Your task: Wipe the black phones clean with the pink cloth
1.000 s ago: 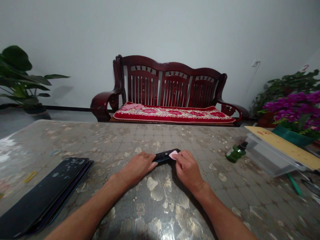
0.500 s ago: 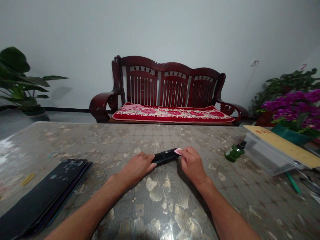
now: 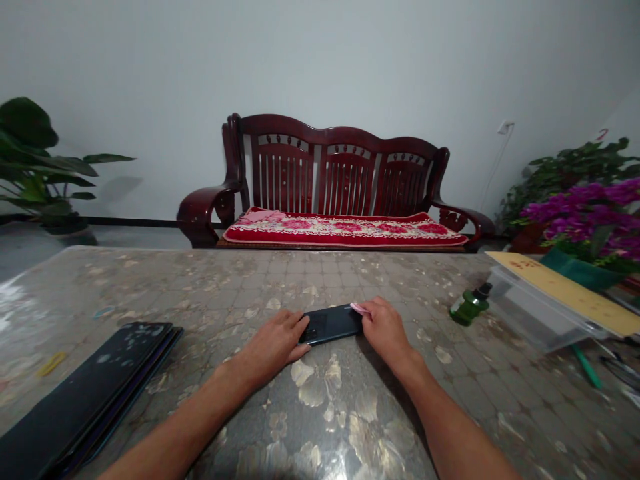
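A dark phone (image 3: 332, 324) lies on the patterned table (image 3: 320, 400) in front of me, back side up. My left hand (image 3: 273, 341) grips its left end, fingers closed on the edge. My right hand (image 3: 384, 327) sits at the phone's right end and pinches a small pink piece (image 3: 358, 308) against the phone's far right corner. Both forearms reach in from the bottom of the view.
A stack of dark flat panels (image 3: 85, 393) lies at the left. A green bottle (image 3: 469, 305) lies on its side at the right, beside a clear plastic box (image 3: 545, 310) with a yellow sheet. A wooden bench (image 3: 330, 193) and potted plants stand beyond the table.
The phone, tilted up on its edge a second ago, now lies flatter on the table. My right hand with the pink piece has slid from the phone's top toward its right corner.
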The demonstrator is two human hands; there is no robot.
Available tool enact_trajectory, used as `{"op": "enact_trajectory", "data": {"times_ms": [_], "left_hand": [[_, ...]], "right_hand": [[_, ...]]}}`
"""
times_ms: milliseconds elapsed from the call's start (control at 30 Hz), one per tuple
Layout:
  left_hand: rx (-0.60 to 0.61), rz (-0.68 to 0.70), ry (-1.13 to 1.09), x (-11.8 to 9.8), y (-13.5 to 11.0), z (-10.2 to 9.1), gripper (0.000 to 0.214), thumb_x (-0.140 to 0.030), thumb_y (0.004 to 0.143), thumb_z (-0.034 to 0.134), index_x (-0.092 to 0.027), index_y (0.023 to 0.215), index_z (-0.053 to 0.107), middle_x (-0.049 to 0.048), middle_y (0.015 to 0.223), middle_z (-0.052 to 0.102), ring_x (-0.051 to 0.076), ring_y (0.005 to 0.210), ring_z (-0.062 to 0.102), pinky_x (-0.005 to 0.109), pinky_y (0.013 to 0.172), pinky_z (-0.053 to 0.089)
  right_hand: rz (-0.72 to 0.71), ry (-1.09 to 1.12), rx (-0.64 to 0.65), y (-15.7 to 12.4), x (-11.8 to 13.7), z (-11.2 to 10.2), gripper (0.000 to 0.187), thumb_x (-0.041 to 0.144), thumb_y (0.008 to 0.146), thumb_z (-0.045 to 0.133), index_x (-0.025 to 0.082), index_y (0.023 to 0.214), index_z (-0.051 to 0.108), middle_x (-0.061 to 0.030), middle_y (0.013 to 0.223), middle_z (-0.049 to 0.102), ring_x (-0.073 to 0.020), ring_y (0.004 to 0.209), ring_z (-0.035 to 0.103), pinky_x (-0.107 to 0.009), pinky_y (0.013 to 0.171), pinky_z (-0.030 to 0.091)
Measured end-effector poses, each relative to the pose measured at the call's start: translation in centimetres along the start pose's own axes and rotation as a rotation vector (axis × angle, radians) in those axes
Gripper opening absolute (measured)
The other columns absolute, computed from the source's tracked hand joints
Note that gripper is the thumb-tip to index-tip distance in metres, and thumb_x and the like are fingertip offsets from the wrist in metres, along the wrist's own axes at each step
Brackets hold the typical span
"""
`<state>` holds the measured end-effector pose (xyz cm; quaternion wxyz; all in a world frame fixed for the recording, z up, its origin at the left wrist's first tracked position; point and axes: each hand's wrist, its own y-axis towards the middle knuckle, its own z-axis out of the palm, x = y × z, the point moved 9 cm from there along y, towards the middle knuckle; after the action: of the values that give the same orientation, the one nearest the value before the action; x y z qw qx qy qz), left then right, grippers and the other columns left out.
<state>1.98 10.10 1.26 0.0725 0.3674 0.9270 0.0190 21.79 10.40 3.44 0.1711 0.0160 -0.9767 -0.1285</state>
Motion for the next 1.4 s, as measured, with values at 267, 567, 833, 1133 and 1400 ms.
{"op": "enact_trajectory", "data": {"times_ms": [267, 567, 833, 1133, 1400], "left_hand": [[-0.037, 0.022, -0.011, -0.4, -0.2, -0.1, 0.042, -0.029, 0.091, 0.065, -0.015, 0.13, 0.059, 0.0153, 0.136, 0.06, 0.031, 0.125, 0.054, 0.043, 0.107, 0.042], [0.051, -0.022, 0.03, -1.9, -0.2, -1.0, 0.036, -0.024, 0.09, 0.068, -0.014, 0.124, 0.061, 0.0132, 0.126, 0.063, 0.029, 0.118, 0.055, 0.04, 0.104, 0.044], [0.033, -0.019, 0.087, -2.3, 0.0, 0.0, 0.027, -0.021, 0.092, 0.064, -0.015, 0.118, 0.061, 0.013, 0.119, 0.065, 0.03, 0.112, 0.057, 0.041, 0.099, 0.046], [0.03, -0.05, 0.043, -2.7, -0.4, -0.2, 0.029, -0.018, 0.092, 0.063, -0.012, 0.121, 0.061, 0.0148, 0.123, 0.063, 0.031, 0.113, 0.057, 0.042, 0.1, 0.046], [-0.005, -0.041, 0.047, -2.8, -0.3, -0.1, 0.023, -0.018, 0.095, 0.059, -0.015, 0.117, 0.063, 0.0123, 0.12, 0.067, 0.029, 0.111, 0.059, 0.04, 0.099, 0.048]], "right_hand": [[-0.013, -0.062, 0.079, 0.3, 0.6, 0.7, 0.033, 0.01, 0.094, 0.047, 0.021, 0.101, 0.078, -0.0073, 0.09, 0.067, -0.0191, 0.09, 0.061, -0.024, 0.08, 0.042], [-0.04, -0.187, 0.14, 2.2, 1.5, 1.5, 0.033, 0.006, 0.093, 0.045, 0.015, 0.097, 0.077, -0.0115, 0.098, 0.069, -0.0219, 0.098, 0.061, -0.026, 0.088, 0.041], [-0.23, -0.207, 0.178, 2.3, 6.5, 2.7, 0.033, 0.003, 0.09, 0.046, 0.015, 0.091, 0.076, -0.012, 0.098, 0.071, -0.0238, 0.099, 0.06, -0.029, 0.091, 0.042], [-0.227, -0.156, 0.174, 2.5, 7.0, 3.1, 0.027, 0.01, 0.092, 0.051, 0.017, 0.088, 0.076, -0.0117, 0.095, 0.07, -0.0239, 0.097, 0.059, -0.03, 0.087, 0.043], [-0.336, -0.14, 0.219, 2.6, 10.6, 4.7, 0.026, 0.007, 0.091, 0.051, 0.017, 0.091, 0.075, -0.0099, 0.098, 0.07, -0.0225, 0.098, 0.059, -0.029, 0.089, 0.042]]}}
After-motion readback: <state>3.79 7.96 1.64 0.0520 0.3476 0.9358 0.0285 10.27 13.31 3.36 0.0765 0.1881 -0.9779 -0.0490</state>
